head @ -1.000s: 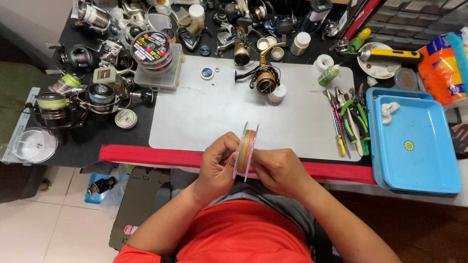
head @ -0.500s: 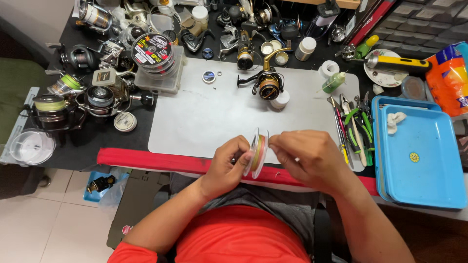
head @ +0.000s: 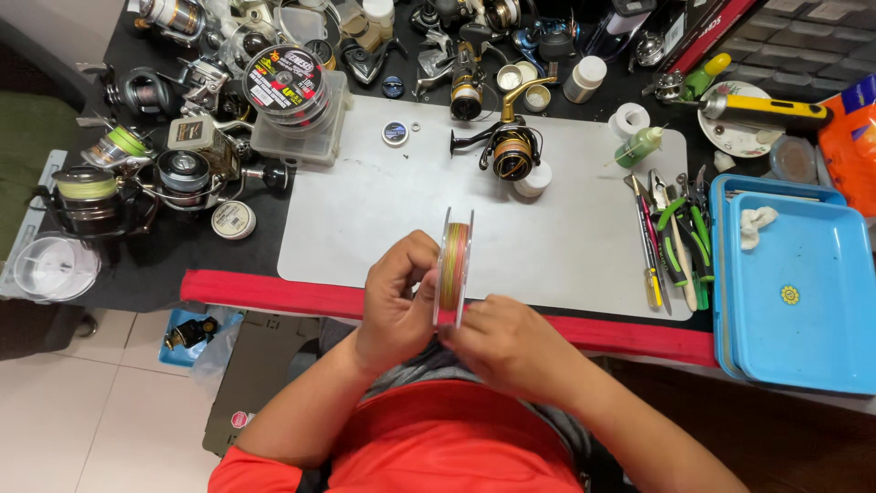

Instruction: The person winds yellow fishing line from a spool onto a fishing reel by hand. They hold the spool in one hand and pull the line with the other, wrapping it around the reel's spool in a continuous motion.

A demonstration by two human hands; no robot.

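A clear line spool (head: 454, 267) wound with multicoloured line is held on edge over the near side of the grey mat (head: 383, 219), just above the red tabletop edge (head: 274, 292). The left hand (head: 397, 301) is wrapped on the spool's left face, its grip clamped on the flange. The right hand (head: 502, 342) is pressed to the spool's lower rim from the near side, fingers curled against it (whether line is pinched there cannot be told). A gold-and-black spinning reel (head: 511, 151) lies on the far part of the mat, well apart from the hands. Pliers and screwdrivers (head: 673, 239) lie by the mat's right edge, beside a blue tray (head: 803, 301). More reels (head: 137, 183) are piled at the left of the tabletop.
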